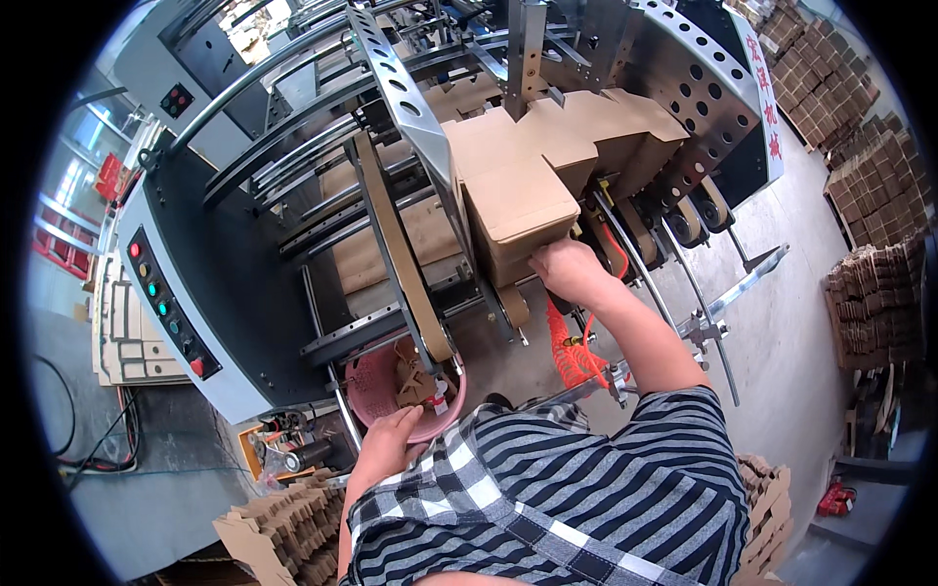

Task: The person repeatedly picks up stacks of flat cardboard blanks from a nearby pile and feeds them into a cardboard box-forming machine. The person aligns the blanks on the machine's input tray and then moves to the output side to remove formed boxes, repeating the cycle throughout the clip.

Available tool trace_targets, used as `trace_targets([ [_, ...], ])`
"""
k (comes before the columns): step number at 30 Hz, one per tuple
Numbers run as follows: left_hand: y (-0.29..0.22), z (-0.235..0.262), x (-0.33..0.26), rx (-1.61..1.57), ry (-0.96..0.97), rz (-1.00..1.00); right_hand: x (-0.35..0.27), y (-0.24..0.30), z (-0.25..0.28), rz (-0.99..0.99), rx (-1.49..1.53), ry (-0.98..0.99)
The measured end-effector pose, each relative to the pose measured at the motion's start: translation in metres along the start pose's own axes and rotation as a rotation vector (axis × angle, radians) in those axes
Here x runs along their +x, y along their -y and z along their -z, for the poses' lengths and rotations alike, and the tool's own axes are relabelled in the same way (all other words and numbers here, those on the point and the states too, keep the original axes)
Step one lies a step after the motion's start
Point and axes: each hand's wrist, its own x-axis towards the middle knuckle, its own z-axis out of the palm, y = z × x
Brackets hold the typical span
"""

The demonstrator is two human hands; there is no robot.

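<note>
A thick stack of flat brown cardboard blanks lies in the feed end of a machine, between upright metal plates. My right hand is at the stack's near right corner, fingers bent and closed against its lower edge; its fingertips are partly hidden. Low on the left, my left hand lies by the rim of a pink plastic basket, fingers stretched out and holding nothing visible. Cardboard scraps lie inside that basket.
Belt arms and metal rods jut toward me. An orange coiled air hose hangs below my right forearm. The control panel is at left. Bundled cardboard stands at right; more cardboard pieces sit lower left.
</note>
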Motion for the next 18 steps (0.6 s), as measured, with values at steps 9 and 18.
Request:
trace_targets([
  [9,0.001,-0.003,-0.008,-0.003,-0.015,-0.01,0.001,-0.008,-0.023,0.043,-0.098,-0.048],
  [18,0.006,-0.008,-0.009,-0.017,0.012,-0.005,0.007,-0.01,-0.019,-0.067,0.137,-0.082],
])
